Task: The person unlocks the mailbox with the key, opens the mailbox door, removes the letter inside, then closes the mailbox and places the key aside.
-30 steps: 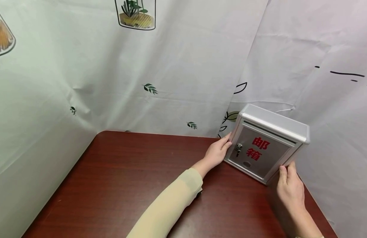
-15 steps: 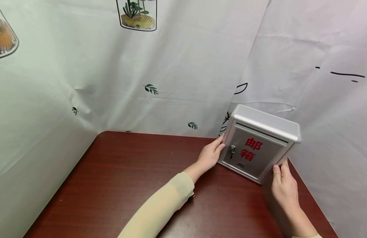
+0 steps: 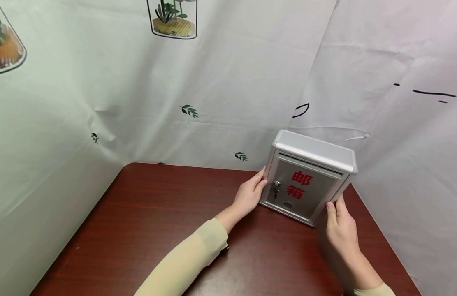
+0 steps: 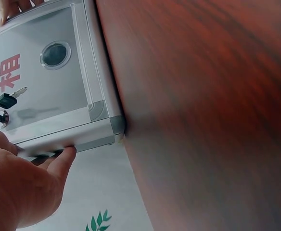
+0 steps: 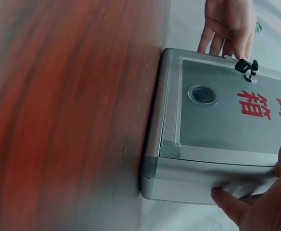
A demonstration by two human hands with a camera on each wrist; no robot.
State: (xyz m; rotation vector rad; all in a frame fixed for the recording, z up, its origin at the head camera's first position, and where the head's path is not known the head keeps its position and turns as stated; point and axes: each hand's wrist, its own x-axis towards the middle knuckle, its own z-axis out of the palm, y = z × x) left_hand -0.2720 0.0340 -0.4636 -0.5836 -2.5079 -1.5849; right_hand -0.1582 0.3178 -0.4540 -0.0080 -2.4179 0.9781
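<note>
A box (image 3: 313, 181) gripped from both sides
The left side is held by the left hand (image 3: 248, 195), near the keys (image 4: 6, 100); the right side is held by the right hand (image 3: 341, 226), the base being kept at the table (image 3: 158, 213).

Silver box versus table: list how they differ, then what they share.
Colour: the silver box is metallic grey; the table is reddish brown with dark grain.
Pose: the silver box stands upright, while the table's top lies flat beneath it.
Handling: the silver box is held between the left hand and the right hand; neither hand grips the table.
Shared: both show rounded corners.
</note>
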